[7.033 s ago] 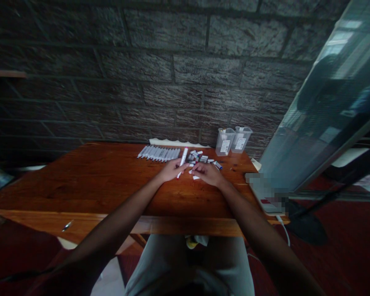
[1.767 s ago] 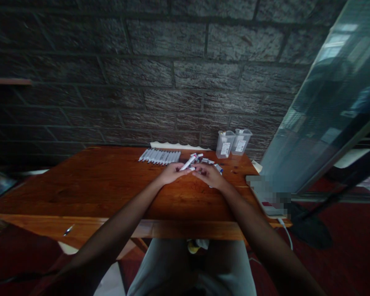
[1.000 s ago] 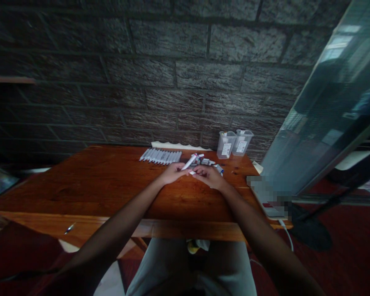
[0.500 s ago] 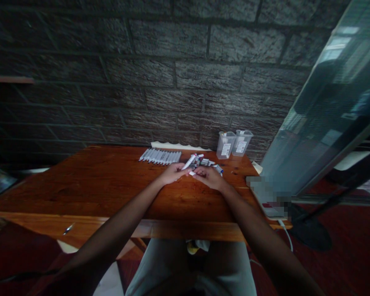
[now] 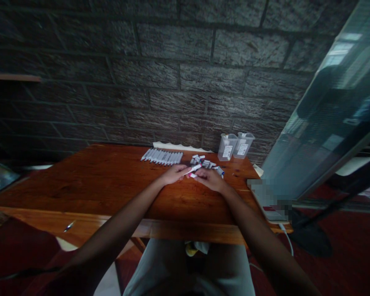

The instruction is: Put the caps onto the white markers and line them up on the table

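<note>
My left hand is closed on a white marker that tilts up to the right, with a dark and pinkish-red end. My right hand pinches a small white cap with a pink end, just below the marker and apart from its tip. Both hands are over the wooden table. Just beyond them lies a loose pile of marker caps, some with coloured ends. Left of the pile, several capless-looking grey-white markers lie side by side in a row.
Two clear plastic containers with labels stand at the back right. A white wavy-edged strip lies along the brick wall. At the right edge sits a blurred-out flat device with a white cable. A glass panel rises beyond.
The marker in my left hand has swung from steep to flatter, its end now pointing right. The cap in my right hand has turned, showing its pink end. The view has shifted slightly.
</note>
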Demonstrator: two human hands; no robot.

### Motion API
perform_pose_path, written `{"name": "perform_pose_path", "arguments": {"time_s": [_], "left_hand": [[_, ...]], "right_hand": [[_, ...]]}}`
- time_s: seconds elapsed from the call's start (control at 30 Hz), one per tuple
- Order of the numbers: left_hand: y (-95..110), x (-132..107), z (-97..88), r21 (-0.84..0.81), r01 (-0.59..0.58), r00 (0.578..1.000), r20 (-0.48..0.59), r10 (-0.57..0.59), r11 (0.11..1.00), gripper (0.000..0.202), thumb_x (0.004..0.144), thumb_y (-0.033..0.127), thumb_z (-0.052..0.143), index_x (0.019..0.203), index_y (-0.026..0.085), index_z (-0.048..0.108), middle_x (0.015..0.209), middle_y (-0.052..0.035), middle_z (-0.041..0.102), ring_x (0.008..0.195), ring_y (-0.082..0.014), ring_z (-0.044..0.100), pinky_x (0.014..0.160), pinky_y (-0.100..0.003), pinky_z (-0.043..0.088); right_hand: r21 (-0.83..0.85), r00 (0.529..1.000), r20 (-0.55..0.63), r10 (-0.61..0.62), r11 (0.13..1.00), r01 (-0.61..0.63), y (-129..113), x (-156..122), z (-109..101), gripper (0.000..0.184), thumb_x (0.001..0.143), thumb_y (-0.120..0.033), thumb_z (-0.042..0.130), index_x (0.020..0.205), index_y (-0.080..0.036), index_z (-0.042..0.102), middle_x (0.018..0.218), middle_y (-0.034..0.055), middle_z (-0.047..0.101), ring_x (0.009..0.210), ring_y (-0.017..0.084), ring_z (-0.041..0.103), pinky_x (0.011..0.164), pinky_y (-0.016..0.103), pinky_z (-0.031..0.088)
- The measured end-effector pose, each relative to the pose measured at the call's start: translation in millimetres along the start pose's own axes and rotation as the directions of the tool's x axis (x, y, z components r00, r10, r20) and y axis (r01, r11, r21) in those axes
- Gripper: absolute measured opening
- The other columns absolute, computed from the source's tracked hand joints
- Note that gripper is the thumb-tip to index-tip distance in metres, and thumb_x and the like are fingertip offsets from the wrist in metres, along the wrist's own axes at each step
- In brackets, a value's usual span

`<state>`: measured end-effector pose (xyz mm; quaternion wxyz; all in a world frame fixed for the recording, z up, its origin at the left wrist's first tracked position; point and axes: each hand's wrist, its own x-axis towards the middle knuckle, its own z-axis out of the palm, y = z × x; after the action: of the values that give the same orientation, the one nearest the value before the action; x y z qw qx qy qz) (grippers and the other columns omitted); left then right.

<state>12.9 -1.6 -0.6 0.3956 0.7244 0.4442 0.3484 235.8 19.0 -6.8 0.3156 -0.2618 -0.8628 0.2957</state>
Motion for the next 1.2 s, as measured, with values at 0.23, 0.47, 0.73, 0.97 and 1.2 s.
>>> {"name": "perform_pose_path", "arguments": {"time_s": [0.23, 0.47, 0.73, 0.97, 1.2], "left_hand": [[-5, 5, 3.1, -0.174, 0.032, 0.995, -0.092, -0.048, 0.984, 0.046, 0.085, 0.062, 0.048, 0.086, 0.016, 0.049, 0.071, -0.0011, 0.064, 0.044, -0.0059, 0.046, 0.043, -0.018, 0.036], [1, 4, 2.9, -0.307, 0.031, 0.985, -0.15, -0.08, 0.951, 0.043, 0.086, 0.06, 0.048, 0.088, 0.017, 0.047, 0.069, -0.0017, 0.066, 0.041, -0.0068, 0.048, 0.038, -0.018, 0.035], [3, 4, 0.4, -0.5, 0.065, 0.968, -0.18, -0.177, 0.864, 0.032, 0.086, 0.046, 0.056, 0.089, 0.019, 0.041, 0.077, -0.0034, 0.07, 0.064, -0.0161, 0.068, 0.063, -0.029, 0.054], [0, 5, -0.7, -0.527, 0.097, 0.956, -0.187, -0.226, 0.844, 0.026, 0.085, 0.035, 0.06, 0.09, 0.018, 0.041, 0.082, -0.0044, 0.071, 0.069, -0.0181, 0.07, 0.064, -0.03, 0.055], [-1, 5, -0.9, -0.531, 0.103, 0.956, -0.182, -0.232, 0.841, 0.023, 0.086, 0.031, 0.059, 0.09, 0.018, 0.04, 0.081, -0.003, 0.071, 0.068, -0.0169, 0.071, 0.067, -0.03, 0.056]], "right_hand": [[-0.008, 1.0, 0.004, -0.007, 1.0, 0.007, 3, 0, 0, 0.021, 0.086, -0.035, 0.059, 0.092, -0.016, 0.067, 0.078, 0.0019, 0.066, 0.066, 0.012, 0.055, 0.063, 0.023, 0.042], [0.001, 1.0, -0.007, 0.006, 1.0, -0.006, 6, 0, 1, 0.021, 0.085, -0.035, 0.06, 0.092, -0.017, 0.067, 0.078, 0.0018, 0.067, 0.068, 0.012, 0.058, 0.065, 0.023, 0.044], [0.001, 1.0, -0.031, -0.003, 1.0, 0.003, 11, 2, 2, 0.019, 0.084, -0.033, 0.061, 0.091, -0.017, 0.067, 0.084, 0.0031, 0.07, 0.072, 0.013, 0.061, 0.069, 0.025, 0.046], [-0.025, 0.999, -0.031, 0.009, 1.0, -0.01, 10, 2, 2, 0.017, 0.083, -0.032, 0.062, 0.09, -0.018, 0.067, 0.085, 0.0028, 0.07, 0.073, 0.013, 0.062, 0.069, 0.025, 0.046], [-0.028, 1.0, -0.013, 0.015, 0.999, -0.015, 8, 1, 1, 0.018, 0.083, -0.032, 0.061, 0.092, -0.017, 0.067, 0.084, 0.0027, 0.07, 0.072, 0.012, 0.06, 0.068, 0.024, 0.045]]}}
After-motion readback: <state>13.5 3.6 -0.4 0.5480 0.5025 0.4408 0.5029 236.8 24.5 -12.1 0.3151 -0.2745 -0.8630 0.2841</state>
